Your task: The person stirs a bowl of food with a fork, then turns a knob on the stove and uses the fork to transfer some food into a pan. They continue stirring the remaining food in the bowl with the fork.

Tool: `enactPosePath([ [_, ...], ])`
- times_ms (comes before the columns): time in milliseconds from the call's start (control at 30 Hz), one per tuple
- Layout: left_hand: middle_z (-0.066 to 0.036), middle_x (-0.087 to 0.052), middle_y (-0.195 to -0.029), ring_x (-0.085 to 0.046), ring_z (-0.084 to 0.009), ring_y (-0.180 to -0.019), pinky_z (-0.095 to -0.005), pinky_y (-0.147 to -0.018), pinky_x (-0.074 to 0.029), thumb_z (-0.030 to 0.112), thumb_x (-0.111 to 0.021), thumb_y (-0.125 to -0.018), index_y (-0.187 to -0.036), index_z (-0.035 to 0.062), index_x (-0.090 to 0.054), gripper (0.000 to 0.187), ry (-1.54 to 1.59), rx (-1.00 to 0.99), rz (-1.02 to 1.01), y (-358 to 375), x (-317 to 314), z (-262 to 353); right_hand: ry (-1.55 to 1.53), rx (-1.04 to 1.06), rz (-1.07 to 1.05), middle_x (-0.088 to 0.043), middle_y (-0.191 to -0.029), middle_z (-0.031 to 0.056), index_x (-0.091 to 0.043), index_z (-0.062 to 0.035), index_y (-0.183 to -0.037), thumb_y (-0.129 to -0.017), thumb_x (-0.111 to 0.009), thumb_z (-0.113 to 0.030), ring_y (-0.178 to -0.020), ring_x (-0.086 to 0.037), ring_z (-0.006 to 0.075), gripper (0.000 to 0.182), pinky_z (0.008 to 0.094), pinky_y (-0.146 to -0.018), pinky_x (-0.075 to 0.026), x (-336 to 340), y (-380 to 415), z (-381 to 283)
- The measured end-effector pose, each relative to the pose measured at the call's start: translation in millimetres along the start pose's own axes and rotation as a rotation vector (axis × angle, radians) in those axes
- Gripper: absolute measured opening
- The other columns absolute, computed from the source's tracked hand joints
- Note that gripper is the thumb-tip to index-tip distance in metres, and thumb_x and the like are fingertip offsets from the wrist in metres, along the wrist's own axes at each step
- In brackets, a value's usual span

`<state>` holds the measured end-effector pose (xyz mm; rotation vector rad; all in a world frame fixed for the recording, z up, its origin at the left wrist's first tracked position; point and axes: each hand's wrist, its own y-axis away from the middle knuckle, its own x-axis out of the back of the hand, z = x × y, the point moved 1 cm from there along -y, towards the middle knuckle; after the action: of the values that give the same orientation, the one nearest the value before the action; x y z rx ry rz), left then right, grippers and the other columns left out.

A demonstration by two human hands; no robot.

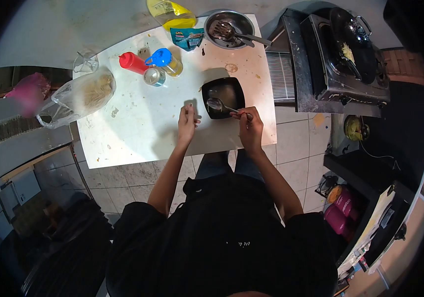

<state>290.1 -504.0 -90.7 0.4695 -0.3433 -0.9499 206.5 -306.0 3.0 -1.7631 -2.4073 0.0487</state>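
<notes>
My right hand (250,126) is closed round the handle of a metal spoon (215,104), whose head is over the left part of a square black bowl (240,89). Something pale brownish shows inside the bowl, but I cannot make out what it is. Left of the bowl, my left hand (188,123) holds nothing, its fingers stretched out above the white table (137,131). It is apart from the bowl.
A red squeeze bottle (133,63), a blue-lidded bottle (172,64), a jar (154,76), a teal packet (187,38) and a plastic bag (88,94) stand farther back. A steel bowl (244,24) holds utensils. At right, a pan (363,57) sits on the stove (331,86).
</notes>
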Motion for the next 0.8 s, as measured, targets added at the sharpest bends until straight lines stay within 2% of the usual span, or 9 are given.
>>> enactPosePath([
  [67,-0.009,-0.056,-0.103,-0.059,-0.0113,-0.076,-0.0260,-0.064,-0.049,0.030,-0.049,-0.100,-0.135,0.0036,-0.043,0.045,0.002,0.053,-0.050,5.3,3.4,-6.0,0.078,0.021,-0.027,-0.053,-0.094,0.0118,-0.052,0.0070,-0.091,-0.094,-0.042,0.008,-0.086,-0.068,0.0245,0.011,0.0307,-0.076,-0.058,-5.7,-0.8,-0.2],
  [133,-0.009,-0.058,-0.109,-0.059,-0.0111,-0.083,-0.0252,-0.070,-0.048,0.021,-0.047,-0.100,-0.136,0.0044,-0.045,0.040,0.029,-0.068,-0.145,11.3,-0.8,-11.4,0.145,0.021,-0.055,-0.053,-0.094,0.0122,-0.053,0.0070,-0.092,-0.094,-0.043,0.008,-0.086,-0.068,0.0241,0.010,0.0307,-0.076,-0.058,-6.0,-1.7,5.4],
  [167,-0.009,-0.058,-0.109,-0.059,-0.0111,-0.083,-0.0252,-0.070,-0.048,0.021,-0.047,-0.100,-0.136,0.0044,-0.045,0.040,0.030,-0.066,-0.142,13.3,-3.2,-14.4,0.213,0.023,-0.082,-0.053,-0.094,0.0125,-0.053,0.0069,-0.092,-0.093,-0.044,0.008,-0.087,-0.069,0.0236,0.009,0.0306,-0.076,-0.058,-5.3,-2.1,8.5],
  [267,-0.011,-0.057,-0.123,-0.059,-0.0164,-0.098,-0.0278,-0.087,-0.048,0.003,-0.043,-0.097,-0.139,0.0077,-0.043,0.042,-0.025,-0.310,-0.173,19.6,-11.7,-13.3,0.270,0.062,-0.049,-0.053,-0.091,0.0137,-0.052,0.0051,-0.094,-0.089,-0.048,0.011,-0.083,-0.068,0.0242,0.009,0.0319,-0.072,-0.056,-2.4,-3.9,16.4],
  [500,-0.011,-0.053,-0.126,-0.060,-0.0204,-0.102,-0.0297,-0.088,-0.049,0.000,-0.043,-0.095,-0.138,0.0067,-0.043,0.044,-0.144,-0.333,-0.194,29.2,-16.5,7.0,0.176,0.082,-0.008,-0.053,-0.090,0.0137,-0.053,0.0045,-0.093,-0.089,-0.049,0.009,-0.082,-0.067,0.0247,0.007,0.0318,-0.072,-0.056,-4.8,4.8,-9.6],
  [600,-0.012,-0.049,-0.132,-0.058,-0.0226,-0.111,-0.0303,-0.093,-0.046,0.001,-0.043,-0.095,-0.139,0.0054,-0.041,0.045,-0.211,-0.293,-0.250,33.1,-14.5,14.4,0.180,0.010,-0.044,-0.054,-0.089,0.0137,-0.053,0.0045,-0.092,-0.089,-0.049,0.010,-0.081,-0.067,0.0247,0.007,0.0318,-0.073,-0.056,-5.9,8.0,-8.7],
  [700,-0.013,-0.047,-0.131,-0.056,-0.0233,-0.114,-0.0310,-0.093,-0.047,0.001,-0.045,-0.093,-0.138,0.0049,-0.042,0.045,-0.278,-0.320,-0.254,37.9,-14.5,23.0,0.288,-0.002,-0.073,-0.054,-0.089,0.0136,-0.053,0.0050,-0.091,-0.088,-0.049,0.010,-0.080,-0.067,0.0241,0.007,0.0311,-0.072,-0.056,-1.2,5.2,3.3],
  [767,-0.016,-0.044,-0.133,-0.055,-0.0301,-0.113,-0.0367,-0.094,-0.046,0.000,-0.046,-0.090,-0.134,0.0047,-0.045,0.044,-0.359,-0.425,-0.235,41.0,-14.8,25.8,0.361,0.030,-0.050,-0.054,-0.089,0.0132,-0.053,0.0053,-0.092,-0.088,-0.049,0.010,-0.078,-0.067,0.0233,0.007,0.0303,-0.072,-0.056,1.9,1.8,6.3],
  [800,-0.016,-0.044,-0.133,-0.055,-0.0301,-0.113,-0.0367,-0.094,-0.046,0.000,-0.046,-0.090,-0.134,0.0047,-0.045,0.044,-0.360,-0.425,-0.232,40.2,-14.2,26.2,0.358,0.031,-0.052,-0.054,-0.089,0.0132,-0.053,0.0053,-0.092,-0.088,-0.049,0.010,-0.078,-0.067,0.0233,0.007,0.0303,-0.072,-0.056,0.7,-0.8,2.4],
])
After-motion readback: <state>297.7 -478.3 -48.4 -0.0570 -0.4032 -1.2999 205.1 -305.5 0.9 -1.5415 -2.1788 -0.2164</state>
